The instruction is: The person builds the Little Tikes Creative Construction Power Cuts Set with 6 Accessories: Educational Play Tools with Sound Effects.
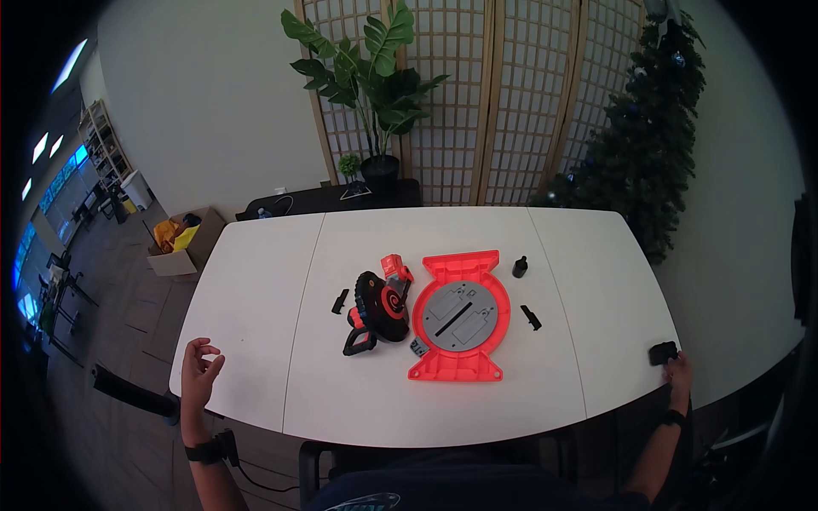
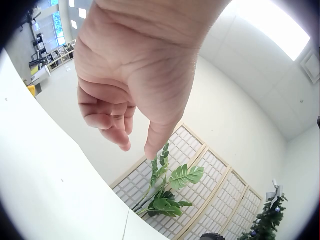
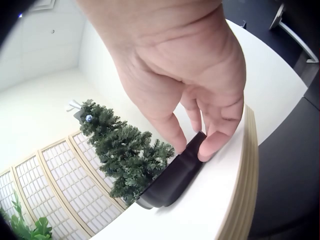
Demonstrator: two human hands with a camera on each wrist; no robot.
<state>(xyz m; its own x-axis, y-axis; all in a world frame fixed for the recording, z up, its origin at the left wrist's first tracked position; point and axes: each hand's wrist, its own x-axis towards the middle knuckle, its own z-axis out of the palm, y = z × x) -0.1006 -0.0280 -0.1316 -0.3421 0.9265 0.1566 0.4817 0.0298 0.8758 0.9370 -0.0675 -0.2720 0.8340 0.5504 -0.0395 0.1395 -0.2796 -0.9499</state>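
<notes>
At the white table's (image 1: 247,315) right edge, head view: right hand (image 1: 679,371) pinching a black, blocky plastic object (image 1: 662,353); left hand (image 1: 198,375) hovering empty, fingers loosely curled. Left wrist: same loose fingers hanging. Right wrist: thumb and fingers gripping the black object's end, its underside touching tabletop.

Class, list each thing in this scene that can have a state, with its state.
Left hand, open, empty
Right hand, pinching black object
Black object, held
Red base, lying flat
Wheel, on table
Bottle, seemingly upright
Box, open, filled
Screen, unfolded, standing
Ceiling light, lit
</notes>
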